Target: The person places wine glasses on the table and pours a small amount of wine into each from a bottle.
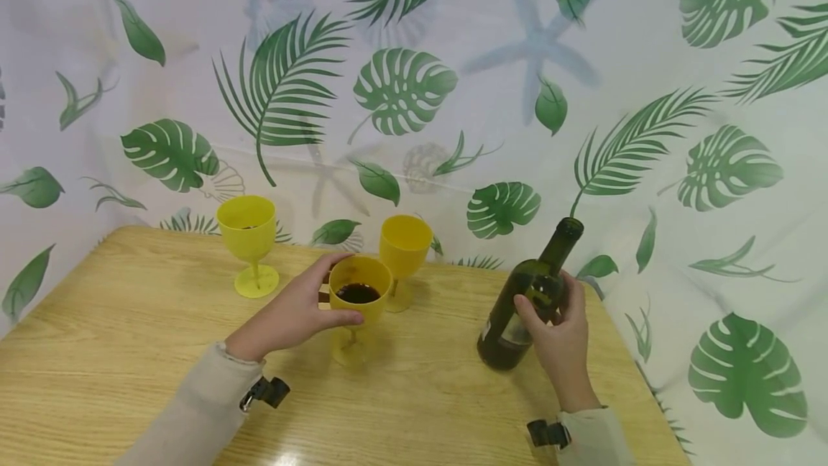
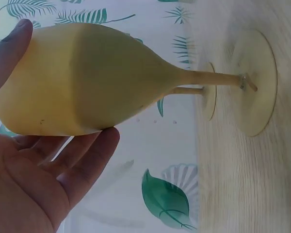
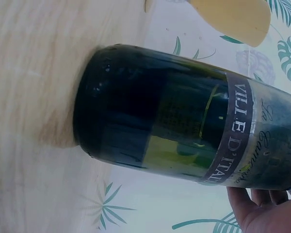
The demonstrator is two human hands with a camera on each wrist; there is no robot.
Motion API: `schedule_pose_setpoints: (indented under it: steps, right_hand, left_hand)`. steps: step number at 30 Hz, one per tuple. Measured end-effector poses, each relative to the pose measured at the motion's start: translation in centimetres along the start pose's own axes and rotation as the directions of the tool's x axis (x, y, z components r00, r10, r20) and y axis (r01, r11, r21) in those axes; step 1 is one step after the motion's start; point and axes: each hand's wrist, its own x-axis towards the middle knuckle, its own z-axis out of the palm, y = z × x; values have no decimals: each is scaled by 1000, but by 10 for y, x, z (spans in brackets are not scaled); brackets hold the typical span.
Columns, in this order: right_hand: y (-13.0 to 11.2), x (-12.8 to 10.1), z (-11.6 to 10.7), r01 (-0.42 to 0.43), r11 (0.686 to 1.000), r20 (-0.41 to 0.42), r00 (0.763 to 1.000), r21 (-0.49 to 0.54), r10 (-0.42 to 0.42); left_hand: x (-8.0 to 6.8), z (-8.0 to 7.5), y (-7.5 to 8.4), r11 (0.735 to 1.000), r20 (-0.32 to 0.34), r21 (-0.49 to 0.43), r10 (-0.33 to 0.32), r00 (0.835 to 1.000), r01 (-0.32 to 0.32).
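Note:
A yellow plastic goblet (image 1: 359, 300) (image 2: 87, 82) with dark liquid stands on the wooden table (image 1: 129, 351). My left hand (image 1: 294, 315) (image 2: 34, 170) cups its bowl, thumb behind and fingers in front. My right hand (image 1: 559, 333) (image 3: 262, 211) grips a dark green wine bottle (image 1: 527, 297) (image 3: 184, 131) around its shoulder. The bottle is uncorked, leans to the right, and its base rests on the table.
Two more yellow goblets stand behind: one at the back left (image 1: 248, 241), one just behind the held goblet (image 1: 404, 254). A leaf-patterned curtain (image 1: 453, 92) closes off the back and right. The table's right edge (image 1: 640, 387) runs close to the bottle.

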Motion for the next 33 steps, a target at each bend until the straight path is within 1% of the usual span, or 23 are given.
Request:
schedule_pose_setpoints:
  steps: [5,10,15,19,22,24,30,33]
  right_hand:
    - [2,1,1,4,1000,-2,1000,12,-4]
    - [1,-1,2,-1,1000,-4,1000,11,1]
    - [1,-3,1,-19,1000,8,1000,2,19]
    - [0,-3,2,-26,1000,15,1000,-13,26]
    - [-2,-3,2,-31,999,17,999,-17,31]
    - [-2,-3,1,-34,999,19,999,-19,34]
    - [-1,-3,1,-25,999,20,999,-21,25]
    - [0,-2,2,-20,1000,18,1000,-22,21]
  left_hand:
    - [0,-9,-5,998,-44,-9,-55,998,54]
    - [1,-18,-11,993,-111,-40,-111,988,107]
    - [2,-25,-14,991,-175,-64,-124,977,114]
    - [3,-26,-14,989,-261,-78,-140,955,123]
    - [3,-27,-15,987,-303,-98,-154,941,130]
    - [3,-27,-16,986,-312,-99,-157,937,132]
    - [0,-29,-13,989,-318,-80,-142,938,123]
    - [0,-30,-13,989,-333,-71,-147,931,131]
